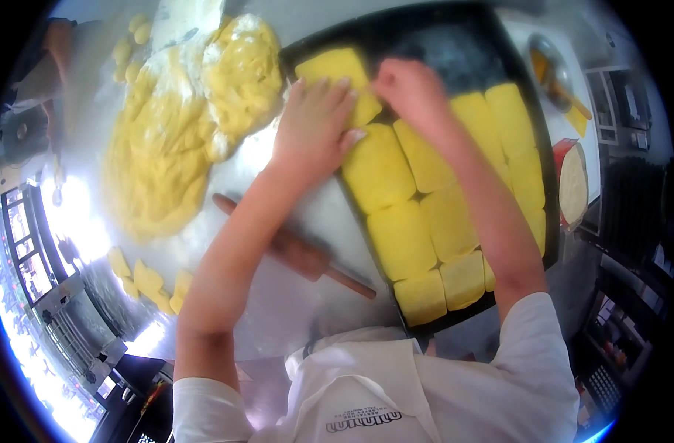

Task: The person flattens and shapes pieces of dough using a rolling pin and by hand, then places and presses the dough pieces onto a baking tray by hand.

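My left hand [315, 122] lies with its fingers apart on a flat yellow dough piece [338, 72] at the upper left of a black tray [393, 310]. Beside that piece, at its right edge, my right hand [409, 87] is closed, its fingers curled; what they hold, if anything, is hidden. Rows of yellow dough rectangles [402, 240] fill the tray's nearer part. A large floured mass of yellow dough [160, 159] rests on the table to the left. Below my left forearm lies a wooden rolling pin [301, 255].
Small dough pieces [149, 282] lie at the lower left, others [123, 50] at the upper left. A metal bowl [549, 65] with a wooden-handled tool and a red-rimmed container [572, 184] stand at the right. At the far left edge, part of another person [56, 44] shows.
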### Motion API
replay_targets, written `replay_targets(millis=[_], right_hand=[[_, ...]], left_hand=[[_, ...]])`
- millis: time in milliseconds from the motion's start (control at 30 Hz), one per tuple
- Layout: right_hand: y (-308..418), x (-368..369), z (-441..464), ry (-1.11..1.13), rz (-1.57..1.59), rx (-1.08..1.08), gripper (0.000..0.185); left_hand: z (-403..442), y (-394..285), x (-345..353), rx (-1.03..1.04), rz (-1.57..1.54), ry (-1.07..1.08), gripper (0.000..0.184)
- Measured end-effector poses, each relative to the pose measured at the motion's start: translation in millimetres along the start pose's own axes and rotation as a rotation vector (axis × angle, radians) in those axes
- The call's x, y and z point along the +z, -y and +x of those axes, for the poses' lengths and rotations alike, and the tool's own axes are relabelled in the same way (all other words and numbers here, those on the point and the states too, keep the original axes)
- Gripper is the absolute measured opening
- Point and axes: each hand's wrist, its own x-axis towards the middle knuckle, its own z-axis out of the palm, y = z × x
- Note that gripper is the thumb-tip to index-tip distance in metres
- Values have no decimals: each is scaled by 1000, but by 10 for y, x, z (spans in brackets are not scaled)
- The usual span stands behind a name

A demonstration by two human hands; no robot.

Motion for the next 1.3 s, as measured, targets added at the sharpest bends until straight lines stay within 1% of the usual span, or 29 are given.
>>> replay_targets(millis=[100, 133, 233, 267, 367, 467, 567, 767, 867, 933, 1033, 1133, 1233, 1300], right_hand=[[40, -98, 24, 8, 224, 213, 20], [14, -130, 30, 113, 247, 255, 16], [134, -108, -81, 120, 230, 272, 13], [125, -72, -102, 104, 185, 243, 13], [112, -29, -135, 112, 175, 226, 16], [96, -69, -98, 165, 228, 232, 16], [154, -120, -123, 148, 224, 203, 15], [149, -68, -189, 104, 75, 108, 17], [114, -111, -118, 146, 164, 196, 20], [144, -120, -89, 185, 127, 207, 25], [117, -119, -75, 208, 98, 174, 33], [109, -93, -91, 207, 41, 156, 39], [144, -91, -74, 206, 18, 125, 41], [140, -78, -92, 204, 6, 107, 42]], left_hand=[[-9, -41, 44, 14, -41, 25, 53], [-6, -60, 48, 26, -68, 40, 53], [-22, -145, 23, -3, -31, 54, 53], [-26, -154, 25, 3, -28, 51, 52], [-40, -127, 14, 25, -12, 45, 52], [-35, -72, 28, 48, -11, 47, 51], [-13, -56, 50, 45, -24, 34, 50], [-48, -133, 62, 20, 1, 32, 50], [-50, -110, 10, 15, -5, 57, 52], [-53, -135, -61, 17, 7, 62, 54], [-92, -250, -382, -138, -41, -15, 51], [-473, -118, -380, -240, -267, -314, 46], [-925, -328, -525, -375, -279, -359, 43], [-1190, -519, -564, -404, -358, -287, 43]])
